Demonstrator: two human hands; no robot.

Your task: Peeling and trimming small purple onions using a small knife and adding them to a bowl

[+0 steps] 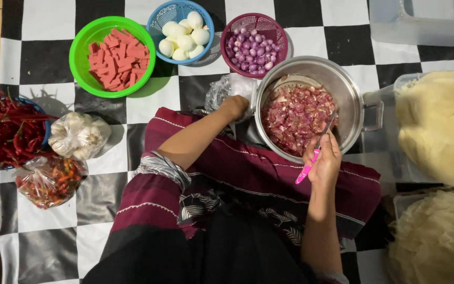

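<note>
landmark: the round stainless steel pot (349, 94), holding chopped red shallot pieces (296, 117), set on a black and white checkered floor mat (195, 89).

right hand (324, 160) sits at the pot's near rim, fingers wrapped closed around a slim knife with a pink plastic handle (307, 171). the knife's long axis runs diagonally: handle end points down and left toward the person's lap, narrow blade points up and right over the rim into the pot, tip above the chopped pieces.

left hand (236, 107) rests against the pot's left outer wall, beside a crumpled clear plastic bag (226, 88). fingers are turned away; i cannot tell how they are set or whether they hold anything.

beyond the pot: a purple plastic basket of peeled shallots (252, 44), a blue basket of peeled white eggs (181, 32), a green bowl of red cut strips (114, 55). far left of the pot: red chillies in a blue basket (6, 131) and a bag of garlic (80, 135).
</note>
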